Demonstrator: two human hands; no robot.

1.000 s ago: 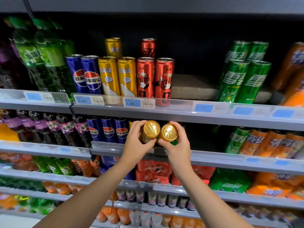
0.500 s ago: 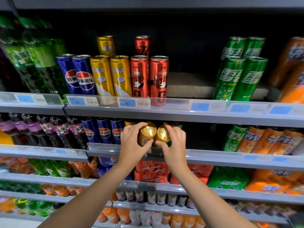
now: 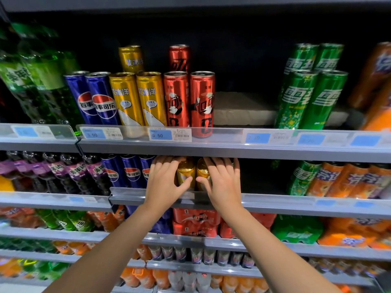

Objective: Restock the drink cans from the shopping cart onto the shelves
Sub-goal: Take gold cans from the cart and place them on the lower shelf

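Two gold cans stand side by side on the second shelf [image 3: 275,205], just under the shelf above. My left hand [image 3: 164,182] grips the left gold can [image 3: 185,173], fingers round its left side and thumb across its front. My right hand [image 3: 222,182] grips the right gold can [image 3: 202,172], fingers over its right side and thumb on its front. Both cans are upright behind the shelf's front lip; their tops are hidden by the upper shelf [image 3: 232,148]. The shopping cart is out of view.
Blue cola cans [image 3: 131,173] stand directly left of my left hand. A dark gap lies right of my right hand, then green and orange bottles [image 3: 338,178]. The upper shelf holds blue, gold, red and green cans [image 3: 311,98]. Lower shelves carry packs and bottles.
Both hands have pushed the two gold cans forward and upright into the second shelf. The can tops, visible before, are now hidden under the upper shelf.
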